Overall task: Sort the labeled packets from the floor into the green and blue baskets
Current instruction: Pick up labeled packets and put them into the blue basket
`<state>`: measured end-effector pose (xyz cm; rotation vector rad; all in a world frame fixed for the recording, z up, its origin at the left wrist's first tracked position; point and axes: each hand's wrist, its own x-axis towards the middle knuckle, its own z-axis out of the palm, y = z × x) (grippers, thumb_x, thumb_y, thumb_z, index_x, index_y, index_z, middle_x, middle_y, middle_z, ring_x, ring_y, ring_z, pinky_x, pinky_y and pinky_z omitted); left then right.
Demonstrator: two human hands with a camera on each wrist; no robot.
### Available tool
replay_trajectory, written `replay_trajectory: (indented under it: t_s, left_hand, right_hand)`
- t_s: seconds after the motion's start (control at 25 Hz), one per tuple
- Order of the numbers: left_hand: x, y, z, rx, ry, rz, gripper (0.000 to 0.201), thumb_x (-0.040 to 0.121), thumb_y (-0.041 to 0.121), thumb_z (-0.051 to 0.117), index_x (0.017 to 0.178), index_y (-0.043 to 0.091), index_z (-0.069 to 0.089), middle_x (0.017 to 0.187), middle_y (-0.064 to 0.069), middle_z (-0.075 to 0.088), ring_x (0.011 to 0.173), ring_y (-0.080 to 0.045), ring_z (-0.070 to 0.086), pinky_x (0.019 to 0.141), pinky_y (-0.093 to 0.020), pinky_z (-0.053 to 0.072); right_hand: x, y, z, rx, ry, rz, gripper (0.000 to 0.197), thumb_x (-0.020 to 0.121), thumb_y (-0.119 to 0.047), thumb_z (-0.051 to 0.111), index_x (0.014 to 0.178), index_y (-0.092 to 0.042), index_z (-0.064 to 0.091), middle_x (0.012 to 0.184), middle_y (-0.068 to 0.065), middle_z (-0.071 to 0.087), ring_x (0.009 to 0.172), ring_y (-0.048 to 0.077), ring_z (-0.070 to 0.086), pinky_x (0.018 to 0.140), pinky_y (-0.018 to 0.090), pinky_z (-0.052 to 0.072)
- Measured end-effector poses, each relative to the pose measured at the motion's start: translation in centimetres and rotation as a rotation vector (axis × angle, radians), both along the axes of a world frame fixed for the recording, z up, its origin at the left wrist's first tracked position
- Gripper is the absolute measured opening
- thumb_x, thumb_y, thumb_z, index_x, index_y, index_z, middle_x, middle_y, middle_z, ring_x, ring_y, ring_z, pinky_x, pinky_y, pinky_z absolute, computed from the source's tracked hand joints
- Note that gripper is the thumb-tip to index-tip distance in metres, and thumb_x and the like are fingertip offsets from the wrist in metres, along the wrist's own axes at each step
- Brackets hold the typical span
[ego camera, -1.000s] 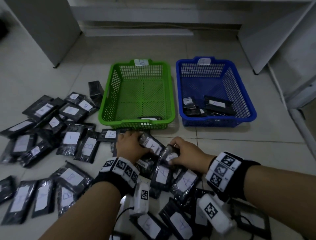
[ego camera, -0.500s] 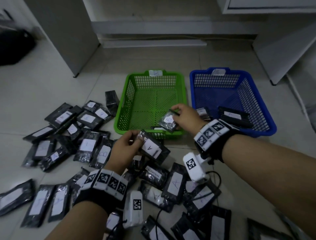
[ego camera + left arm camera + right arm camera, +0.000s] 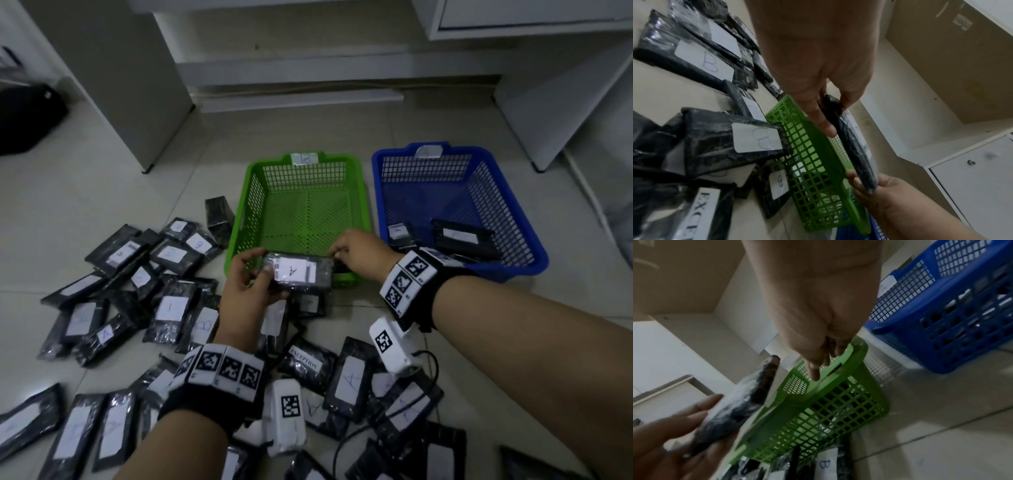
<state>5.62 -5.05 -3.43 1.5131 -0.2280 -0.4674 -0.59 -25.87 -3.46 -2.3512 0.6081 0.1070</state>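
Head view. Packet marked A (image 3: 297, 272): black, white label, held level over the near rim of the green basket (image 3: 359, 192). Left hand (image 3: 245, 286): at the packet's 9 o'clock end, thumb on top and fingers curled beneath, pinching it. Right hand (image 3: 361, 253): at the packet's 3 o'clock end, fingertips bent down at that end; whether they clasp it cannot be told here. Blue basket (image 3: 486, 192): at 3 o'clock of the green one, just beside it, several black packets lying in its near part. Loose packets (image 3: 169, 308): scattered on the tiled floor (image 3: 85, 192) from 6 to 9 o'clock of the baskets; one reads EXCEPTION (image 3: 306, 361).

Left wrist view. Left hand (image 3: 818, 65): thumb and fingers closed on one end of the packet (image 3: 854, 146), seen edge-on above the green basket (image 3: 813, 170). Right hand (image 3: 885, 198): at 5 o'clock, fingers meeting the packet's far end. Packets labelled B (image 3: 754, 139) lie against the basket wall.

Right wrist view. Right hand (image 3: 818, 321): fingers pointing down over the green basket (image 3: 828, 410) rim, loosely curled. Left hand (image 3: 674, 434): at 7 o'clock, blurred, holding the packet (image 3: 740, 405). Blue basket (image 3: 941, 321): at 2 o'clock.
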Motion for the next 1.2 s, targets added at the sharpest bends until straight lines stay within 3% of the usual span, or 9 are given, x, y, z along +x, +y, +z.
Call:
replay_trajectory:
  t_s: [0.16,0.32,0.44,0.56,0.68,0.8,0.96,1.12,1.2]
  left_hand:
    - [-1.2,-3.5,0.1,-0.045,0.010,-0.003,0.025,0.088,0.000,0.057,0.105,0.018,0.055,0.103,-0.015,0.057,0.087,-0.024,0.065,0.070,-0.032,0.059]
    - [-4.1,-10.1,-0.5,-0.063,0.015,-0.106,0.027,0.085,0.003,0.063,0.101,0.023,0.053,0.103,-0.006,0.059,0.094,-0.026,0.066,0.082,-0.041,0.057]
    - [-5.8,-14.8,-1.7,0.080,-0.117,-0.201,0.032,0.083,0.012,0.068,0.108,0.026,0.054,0.098,0.005,0.065,0.094,-0.022,0.066,0.085,-0.040,0.056]
    - [-6.8,-17.2,-2.5,0.320,-0.329,-0.344,0.042,0.084,0.015,0.063,0.124,0.023,0.054,0.114,-0.004,0.068,0.105,-0.021,0.064,0.095,-0.040,0.051]
    - [-7.1,-16.9,-2.5,0.533,-0.550,-0.429,0.046,0.089,0.009,0.054,0.134,0.016,0.052,0.143,-0.011,0.045,0.129,-0.026,0.046,0.107,-0.036,0.038]
    - [-7.2,-15.0,-2.1,0.527,-0.652,-0.509,0.046,0.090,0.003,0.048,0.135,0.015,0.051,0.152,-0.008,0.031,0.137,-0.022,0.036,0.110,-0.031,0.033]
    - [-6.8,-12.0,-1.8,0.462,-0.743,-0.566,0.047,0.086,-0.003,0.047,0.128,0.013,0.058,0.139,-0.002,0.050,0.125,-0.017,0.048,0.099,-0.013,0.030]
    - [-7.8,-7.2,-2.4,0.397,-0.777,-0.491,0.027,0.081,0.000,0.058,0.099,0.016,0.071,0.099,-0.001,0.064,0.086,-0.016,0.061,0.078,-0.023,0.047]
    - [-8.5,-4.4,-3.9,0.521,-0.696,-0.498,0.021,0.082,0.014,0.065,0.101,0.020,0.068,0.099,0.000,0.063,0.088,-0.014,0.060,0.082,-0.034,0.051]
  right_hand:
    - [-4.7,-2.2,0.6,-0.043,-0.285,-0.365,0.025,0.089,-0.003,0.052,0.089,-0.016,0.073,0.111,0.005,0.067,0.104,0.020,0.061,0.085,0.020,0.040]
    - [-11.8,-3.9,-0.1,-0.218,-0.267,-0.370,0.019,0.081,0.001,0.058,0.085,-0.013,0.071,0.087,0.001,0.055,0.091,0.020,0.053,0.079,0.021,0.037]
    - [-15.1,-3.9,-0.6,-0.312,-0.253,-0.256,0.021,0.080,0.001,0.059,0.092,-0.010,0.072,0.096,0.005,0.058,0.099,0.023,0.048,0.084,0.017,0.030]
    - [-17.3,-3.7,-1.2,-0.356,-0.288,-0.238,0.025,0.077,-0.001,0.056,0.094,-0.008,0.073,0.103,0.011,0.060,0.101,0.028,0.051,0.090,0.022,0.033]
    - [-18.8,-3.5,-1.8,-0.444,-0.189,-0.258,0.029,0.077,-0.002,0.058,0.101,-0.009,0.072,0.114,0.015,0.057,0.109,0.034,0.049,0.096,0.035,0.039]
    - [-19.0,-3.5,-1.7,-0.404,-0.132,-0.192,0.039,0.082,0.005,0.056,0.118,-0.006,0.065,0.126,0.017,0.050,0.119,0.034,0.042,0.103,0.026,0.027]
    - [-17.8,-3.8,-1.2,-0.297,-0.162,-0.182,0.041,0.088,0.003,0.051,0.128,-0.006,0.058,0.134,0.015,0.043,0.127,0.029,0.035,0.104,0.015,0.015]
    - [-17.9,-1.8,-1.5,-0.322,-0.173,-0.193,0.036,0.085,-0.004,0.057,0.120,-0.012,0.064,0.136,0.012,0.042,0.129,0.030,0.034,0.107,0.024,0.021]
    - [-18.7,0.6,-2.1,-0.209,-0.121,-0.176,0.029,0.084,-0.017,0.065,0.113,-0.019,0.064,0.123,0.005,0.045,0.121,0.025,0.040,0.100,0.025,0.030]
